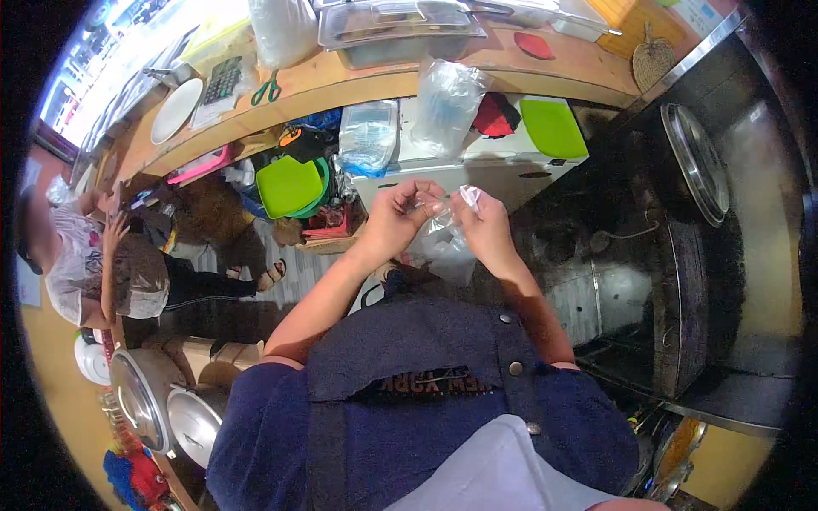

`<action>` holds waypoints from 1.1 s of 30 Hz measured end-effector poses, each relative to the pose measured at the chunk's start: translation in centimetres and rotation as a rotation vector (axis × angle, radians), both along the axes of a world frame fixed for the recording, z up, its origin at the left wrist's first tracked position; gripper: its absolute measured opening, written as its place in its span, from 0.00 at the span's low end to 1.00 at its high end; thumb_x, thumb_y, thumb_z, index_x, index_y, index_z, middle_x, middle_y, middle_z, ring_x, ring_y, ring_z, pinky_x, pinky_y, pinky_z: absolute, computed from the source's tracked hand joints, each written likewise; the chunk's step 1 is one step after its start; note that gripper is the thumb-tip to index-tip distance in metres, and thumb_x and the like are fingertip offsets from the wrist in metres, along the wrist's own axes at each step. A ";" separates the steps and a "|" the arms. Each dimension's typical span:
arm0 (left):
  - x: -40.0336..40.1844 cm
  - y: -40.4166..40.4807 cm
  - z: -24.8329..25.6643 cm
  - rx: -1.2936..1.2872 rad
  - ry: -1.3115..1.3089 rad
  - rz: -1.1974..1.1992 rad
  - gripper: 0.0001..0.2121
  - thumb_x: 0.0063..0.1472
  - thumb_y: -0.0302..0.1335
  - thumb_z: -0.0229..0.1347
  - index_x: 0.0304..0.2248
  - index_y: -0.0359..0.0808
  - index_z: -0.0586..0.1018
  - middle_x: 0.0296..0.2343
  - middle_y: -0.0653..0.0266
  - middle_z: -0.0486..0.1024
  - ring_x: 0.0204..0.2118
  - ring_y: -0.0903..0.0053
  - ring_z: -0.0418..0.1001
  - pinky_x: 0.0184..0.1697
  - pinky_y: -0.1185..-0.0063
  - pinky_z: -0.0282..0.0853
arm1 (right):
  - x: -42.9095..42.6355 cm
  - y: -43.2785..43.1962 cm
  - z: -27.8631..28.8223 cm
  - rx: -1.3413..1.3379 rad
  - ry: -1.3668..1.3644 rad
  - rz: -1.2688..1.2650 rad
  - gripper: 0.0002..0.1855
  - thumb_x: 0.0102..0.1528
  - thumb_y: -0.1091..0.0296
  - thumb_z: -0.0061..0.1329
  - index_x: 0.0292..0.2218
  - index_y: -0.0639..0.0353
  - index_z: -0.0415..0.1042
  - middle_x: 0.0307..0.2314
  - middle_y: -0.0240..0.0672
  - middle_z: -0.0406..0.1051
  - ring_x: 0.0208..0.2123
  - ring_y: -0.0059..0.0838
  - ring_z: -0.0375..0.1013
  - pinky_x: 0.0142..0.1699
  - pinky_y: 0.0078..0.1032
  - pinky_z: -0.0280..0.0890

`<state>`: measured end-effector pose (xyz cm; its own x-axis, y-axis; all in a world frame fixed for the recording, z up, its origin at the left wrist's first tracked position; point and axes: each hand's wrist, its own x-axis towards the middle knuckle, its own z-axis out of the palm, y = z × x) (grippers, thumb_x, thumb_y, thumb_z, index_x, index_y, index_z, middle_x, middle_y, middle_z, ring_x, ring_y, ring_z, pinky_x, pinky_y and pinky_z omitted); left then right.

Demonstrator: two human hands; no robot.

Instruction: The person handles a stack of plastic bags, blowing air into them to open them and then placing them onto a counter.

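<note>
My left hand (401,214) and my right hand (484,223) are held close together in front of my dark apron (415,338). Between them is a thin clear plastic bag (450,246), its top pinched by the fingers of both hands and its lower part hanging below. A crumpled white bit of film (471,195) sticks up from my right fingertips. Just beyond my hands, a larger clear plastic bag (444,121) hangs at the counter's front edge, over a white chest-like appliance (396,182).
The wooden counter (377,75) bears a lidded clear food container (409,48), green-handled scissors (267,91) and a white plate (177,111). Bright green trays (553,128) lie below. Another person (108,255) stands at left, near large metal pots (144,399). A dark cooking unit (639,287) is at right.
</note>
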<state>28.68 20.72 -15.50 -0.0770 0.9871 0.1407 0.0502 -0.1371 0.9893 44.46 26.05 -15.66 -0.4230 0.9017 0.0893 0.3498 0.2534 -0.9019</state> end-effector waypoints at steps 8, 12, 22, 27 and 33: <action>-1.0 0.0 -1.7 0.072 0.160 0.097 0.06 0.54 0.25 0.53 0.30 0.31 0.73 0.26 0.66 0.72 0.31 0.83 0.67 0.37 0.83 0.62 | -0.4 -0.5 0.6 0.031 0.185 0.141 0.12 0.46 0.70 0.53 0.33 0.64 0.68 0.27 0.33 0.71 0.29 0.18 0.68 0.36 0.19 0.63; -0.6 -0.4 -1.0 0.089 0.334 0.168 0.06 0.55 0.26 0.52 0.28 0.31 0.72 0.23 0.62 0.71 0.28 0.79 0.67 0.34 0.82 0.62 | -0.8 -0.7 0.9 -0.088 0.268 0.148 0.11 0.47 0.72 0.52 0.33 0.65 0.68 0.27 0.33 0.71 0.29 0.18 0.68 0.37 0.19 0.63; -0.7 -0.3 -2.6 0.136 0.309 0.191 0.11 0.59 0.30 0.48 0.23 0.31 0.69 0.17 0.64 0.64 0.22 0.79 0.61 0.26 0.82 0.58 | -0.8 -1.1 0.9 -0.182 0.177 0.188 0.07 0.53 0.71 0.45 0.31 0.65 0.65 0.24 0.32 0.70 0.26 0.18 0.67 0.32 0.18 0.62; -0.6 -0.9 -1.7 -0.061 -0.166 -0.015 0.10 0.60 0.32 0.47 0.23 0.36 0.65 0.21 0.75 0.64 0.26 0.88 0.59 0.31 0.85 0.57 | -0.7 -1.0 0.2 -0.167 0.204 0.146 0.09 0.54 0.67 0.44 0.32 0.65 0.65 0.23 0.32 0.69 0.25 0.19 0.67 0.32 0.19 0.62; -0.9 -1.0 -2.0 -0.150 -0.236 -0.028 0.11 0.59 0.32 0.49 0.22 0.40 0.63 0.21 0.74 0.66 0.26 0.91 0.60 0.29 0.87 0.55 | -0.8 -0.7 -1.8 -0.040 0.120 0.098 0.13 0.55 0.61 0.42 0.32 0.64 0.65 0.21 0.31 0.67 0.23 0.18 0.65 0.29 0.18 0.60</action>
<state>27.78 19.77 -17.48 -0.0622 0.9977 -0.0256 -0.1854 0.0137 0.9826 43.61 25.31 -17.45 -0.4975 0.8605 0.1091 0.2142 0.2438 -0.9459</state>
